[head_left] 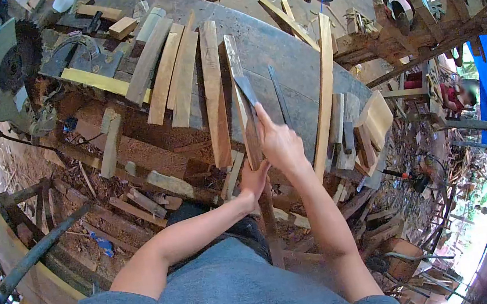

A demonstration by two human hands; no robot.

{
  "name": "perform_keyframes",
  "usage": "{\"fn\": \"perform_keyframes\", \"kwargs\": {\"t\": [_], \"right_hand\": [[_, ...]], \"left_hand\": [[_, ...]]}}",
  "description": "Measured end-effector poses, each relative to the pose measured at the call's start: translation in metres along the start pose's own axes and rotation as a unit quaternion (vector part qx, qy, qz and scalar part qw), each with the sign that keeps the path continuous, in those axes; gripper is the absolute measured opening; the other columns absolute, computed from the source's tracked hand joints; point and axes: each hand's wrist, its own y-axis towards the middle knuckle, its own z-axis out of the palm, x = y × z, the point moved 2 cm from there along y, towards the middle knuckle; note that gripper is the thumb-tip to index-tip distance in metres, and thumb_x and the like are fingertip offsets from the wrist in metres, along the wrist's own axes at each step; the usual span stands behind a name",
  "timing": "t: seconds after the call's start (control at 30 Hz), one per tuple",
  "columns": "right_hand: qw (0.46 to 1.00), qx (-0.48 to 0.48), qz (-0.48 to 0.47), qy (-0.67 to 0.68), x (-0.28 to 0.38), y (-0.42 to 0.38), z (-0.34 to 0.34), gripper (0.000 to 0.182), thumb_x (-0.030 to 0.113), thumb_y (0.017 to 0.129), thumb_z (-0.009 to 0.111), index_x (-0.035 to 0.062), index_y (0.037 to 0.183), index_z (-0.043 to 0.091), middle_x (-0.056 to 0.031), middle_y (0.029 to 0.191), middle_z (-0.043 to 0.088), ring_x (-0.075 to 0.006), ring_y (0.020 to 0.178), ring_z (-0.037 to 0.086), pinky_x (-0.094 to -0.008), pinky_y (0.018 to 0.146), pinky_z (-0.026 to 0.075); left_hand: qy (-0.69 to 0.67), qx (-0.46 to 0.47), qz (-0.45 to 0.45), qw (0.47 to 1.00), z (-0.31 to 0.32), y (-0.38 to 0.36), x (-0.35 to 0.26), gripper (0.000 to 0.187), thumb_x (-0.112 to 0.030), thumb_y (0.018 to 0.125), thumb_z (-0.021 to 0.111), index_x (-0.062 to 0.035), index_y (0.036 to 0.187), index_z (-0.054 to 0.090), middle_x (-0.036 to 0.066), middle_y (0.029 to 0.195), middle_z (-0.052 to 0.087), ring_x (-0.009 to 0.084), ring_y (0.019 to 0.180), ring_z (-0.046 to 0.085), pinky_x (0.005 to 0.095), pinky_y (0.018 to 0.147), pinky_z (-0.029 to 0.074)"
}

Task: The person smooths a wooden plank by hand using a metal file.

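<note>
My left hand [254, 179] is closed around the near end of a narrow wooden strip [234, 61], which points away from me over the bench. My right hand [281, 144] grips a flat grey metal blade tool [246, 89], with the index finger stretched along it. The blade lies against the strip's upper side; its handle is hidden in the hand. Left of the strip is a thicker wooden piece [213, 82]. On the right, a dark flat metal bar [280, 95] rests on the bench.
More wooden pieces [185, 76] lie side by side on the grey bench [300, 70]. A long slat [324, 98] and a curved block [376, 119] sit to the right. A circular saw [9, 78] stands at far left. A person [456, 98] is in the right background.
</note>
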Motion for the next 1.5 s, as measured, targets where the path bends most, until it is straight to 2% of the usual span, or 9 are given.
{"fn": "perform_keyframes", "kwargs": {"t": [0.07,0.17,0.27,0.5,0.67,0.93,1.13,1.37,1.5], "right_hand": [[1.0,0.009,0.003,-0.01,0.0,-0.008,-0.006,0.047,0.033,0.098,0.039,0.0291,0.144,0.033,-0.0284,0.082,0.065,-0.0471,0.078,0.064,-0.056,0.069,0.051],[1.0,0.006,0.001,-0.017,-0.001,0.013,-0.002,0.046,0.032,0.098,0.04,0.0268,0.143,0.035,-0.0278,0.082,0.065,-0.0466,0.078,0.064,-0.0555,0.069,0.051],[0.999,-0.047,-0.018,-0.019,0.003,0.055,0.003,0.047,0.032,0.098,0.038,0.0271,0.144,0.033,-0.027,0.082,0.066,-0.0462,0.079,0.065,-0.0555,0.069,0.051],[0.996,0.038,0.002,-0.076,-0.002,-0.004,-0.011,0.047,0.034,0.099,0.035,0.0279,0.145,0.032,-0.0264,0.083,0.066,-0.0452,0.079,0.065,-0.0546,0.069,0.052],[0.997,-0.042,-0.032,-0.06,0.004,0.07,-0.003,0.048,0.034,0.098,0.037,0.0289,0.146,0.03,-0.0254,0.084,0.067,-0.045,0.079,0.065,-0.0543,0.068,0.052],[0.996,0.023,-0.015,-0.079,0.001,-0.001,-0.021,0.048,0.033,0.098,0.038,0.03,0.145,0.032,-0.0275,0.081,0.065,-0.0454,0.079,0.065,-0.0553,0.069,0.051],[0.997,-0.036,-0.048,-0.05,0.01,0.06,-0.01,0.046,0.034,0.098,0.038,0.0295,0.144,0.035,-0.0277,0.079,0.065,-0.0452,0.077,0.065,-0.0554,0.067,0.051],[0.998,0.008,-0.034,-0.055,0.004,0.006,-0.002,0.05,0.033,0.098,0.039,0.0294,0.147,0.028,-0.027,0.072,0.064,-0.0454,0.07,0.065,-0.056,0.062,0.05],[0.996,-0.071,-0.044,-0.027,0.011,0.084,0.011,0.049,0.032,0.098,0.039,0.0287,0.146,0.029,-0.0277,0.075,0.064,-0.0455,0.074,0.065,-0.0557,0.066,0.05]], "left_hand": [[-0.043,-0.002,0.027,0.999,0.001,0.004,0.007,0.047,-0.043,0.084,0.07,-0.0083,0.107,0.048,0.002,0.071,0.053,0.0119,0.059,0.053,0.0305,0.051,0.045],[-0.012,-0.013,0.01,1.0,0.003,-0.006,-0.001,0.046,-0.043,0.084,0.071,-0.0083,0.105,0.049,0.003,0.073,0.054,0.012,0.061,0.054,0.0309,0.053,0.045],[-0.028,-0.008,-0.032,0.999,0.008,-0.015,-0.013,0.043,-0.042,0.085,0.068,-0.0137,0.105,0.043,0.003,0.06,0.047,0.0174,0.042,0.05,0.0363,0.039,0.046],[-0.066,-0.011,-0.08,0.995,0.016,-0.023,-0.022,0.039,-0.038,0.088,0.067,-0.0113,0.105,0.043,0.004,0.057,0.046,0.0177,0.041,0.047,0.0362,0.038,0.044],[-0.06,-0.016,-0.086,0.994,0.016,-0.027,-0.025,0.039,-0.037,0.088,0.065,-0.0161,0.11,0.042,0.004,0.059,0.046,0.0197,0.044,0.051,0.0373,0.04,0.046],[-0.08,-0.009,-0.051,0.995,0.021,-0.03,-0.03,0.041,-0.036,0.086,0.067,-0.0104,0.103,0.041,0.005,0.059,0.049,0.0181,0.042,0.051,0.0359,0.039,0.045],[-0.1,0.0,-0.054,0.994,0.015,-0.017,-0.035,0.039,-0.037,0.086,0.067,-0.0116,0.103,0.042,0.003,0.058,0.047,0.0172,0.041,0.049,0.035,0.038,0.044],[-0.099,0.007,-0.032,0.995,0.018,-0.012,-0.026,0.04,-0.038,0.086,0.068,-0.0099,0.104,0.045,0.003,0.061,0.049,0.0146,0.045,0.05,0.0341,0.041,0.045],[-0.073,-0.005,-0.068,0.995,0.02,-0.029,-0.03,0.037,-0.036,0.087,0.067,-0.0119,0.103,0.044,0.003,0.06,0.049,0.0157,0.046,0.052,0.034,0.041,0.046]]}}
